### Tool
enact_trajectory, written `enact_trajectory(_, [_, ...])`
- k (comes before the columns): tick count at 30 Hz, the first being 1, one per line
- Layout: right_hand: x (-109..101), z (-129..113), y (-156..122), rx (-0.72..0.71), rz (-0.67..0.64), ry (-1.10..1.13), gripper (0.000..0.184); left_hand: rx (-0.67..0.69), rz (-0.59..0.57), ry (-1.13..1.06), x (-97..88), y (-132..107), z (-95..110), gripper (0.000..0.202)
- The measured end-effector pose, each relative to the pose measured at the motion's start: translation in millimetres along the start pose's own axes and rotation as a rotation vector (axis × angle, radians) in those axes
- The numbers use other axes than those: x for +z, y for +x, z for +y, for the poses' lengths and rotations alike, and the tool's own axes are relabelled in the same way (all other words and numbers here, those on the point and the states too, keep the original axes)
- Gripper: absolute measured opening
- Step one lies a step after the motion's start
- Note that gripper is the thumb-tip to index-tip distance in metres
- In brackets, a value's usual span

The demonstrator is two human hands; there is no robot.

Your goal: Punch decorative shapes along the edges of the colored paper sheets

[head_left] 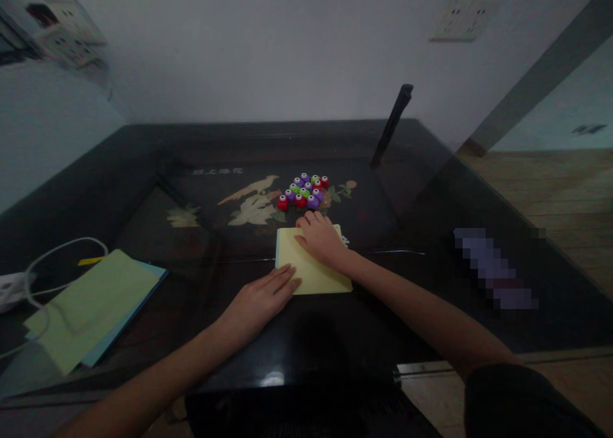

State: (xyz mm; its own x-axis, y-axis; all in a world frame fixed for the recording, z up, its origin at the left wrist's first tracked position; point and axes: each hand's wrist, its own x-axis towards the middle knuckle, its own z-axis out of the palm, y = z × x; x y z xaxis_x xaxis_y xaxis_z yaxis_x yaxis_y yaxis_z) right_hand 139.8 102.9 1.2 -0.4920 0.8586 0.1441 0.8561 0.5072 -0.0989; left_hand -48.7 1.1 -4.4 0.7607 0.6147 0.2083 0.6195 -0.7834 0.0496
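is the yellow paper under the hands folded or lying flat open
Folded, it seems: the yellow paper looks much smaller than the loose sheets at left, and the right hand and left hand press it flat.

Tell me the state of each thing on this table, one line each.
yellow paper: flat on the table, pressed by both hands, blue edge showing at its left.
left hand: open, fingers on the paper's near left corner.
right hand: open, palm down on the paper's far part.
small coloured pieces: clustered beyond the paper, untouched.
paper stack: flat at left, green sheet over blue.
white cable: loosely looped, at left.
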Motion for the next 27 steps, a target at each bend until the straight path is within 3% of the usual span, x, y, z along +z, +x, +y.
enact_trajectory(5, [-0.5,7.9,-3.3,0.025,0.013,0.008,0.023,0.005,-0.023,0.032,6.7,7.8,4.3,0.034])
enact_trajectory(18, [2.2,-14.4,2.7,0.014,0.034,0.143,0.023,-0.037,-0.008,-0.011,-0.3,-12.1,6.3,0.031])
enact_trajectory(21, [-4.3,-3.5,4.7,0.006,0.042,0.239,0.022,-0.093,-0.008,-0.139,-5.8,-11.5,6.5,0.034])
enact_trajectory(25, [-24.7,30.4,-1.0,0.048,0.08,0.402,0.022,-0.281,0.04,-0.448,-19.3,-7.6,-0.1,0.035])
enact_trajectory(26, [-30.4,38.7,-6.2,0.079,0.088,0.467,0.023,-0.341,0.073,-0.542,-22.7,-5.2,-3.1,0.033])
enact_trajectory(27, [-35.6,45.4,-13.0,0.144,0.099,0.677,0.022,-0.404,0.11,-0.646,-25.5,-2.0,-6.4,0.03])
